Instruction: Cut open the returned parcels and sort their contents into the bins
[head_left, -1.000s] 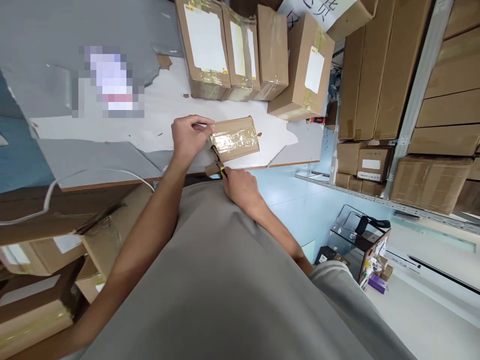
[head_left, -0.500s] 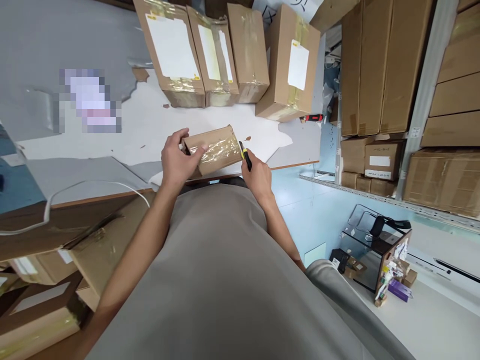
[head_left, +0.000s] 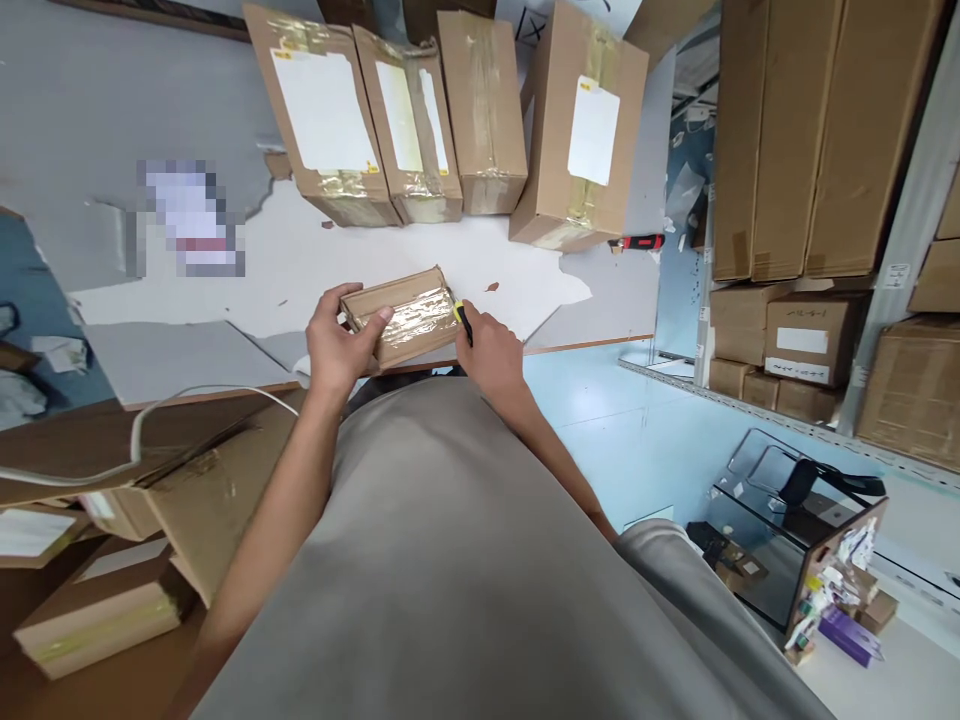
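Observation:
A small brown cardboard box [head_left: 416,325], its top crossed by shiny clear tape, is tilted near the table's front edge. My left hand [head_left: 339,340] grips its left end, thumb on top and fingers round the far side. In my right hand [head_left: 491,348] is a yellow and black box cutter [head_left: 463,318]. Its tip is at the right end of the box, by the tape; how deep the blade sits cannot be made out.
Several taped cartons [head_left: 487,110] stand along the back of the table [head_left: 315,290]. A red and black tool [head_left: 641,242] lies at the right. Shelving with boxes [head_left: 799,335] rises further right. A white cable [head_left: 217,388] and an open carton [head_left: 217,490] are at lower left.
The box has turned so its taped top faces up more. My right hand and the box cutter have shifted slightly left with it. The camera view has also swung a little.

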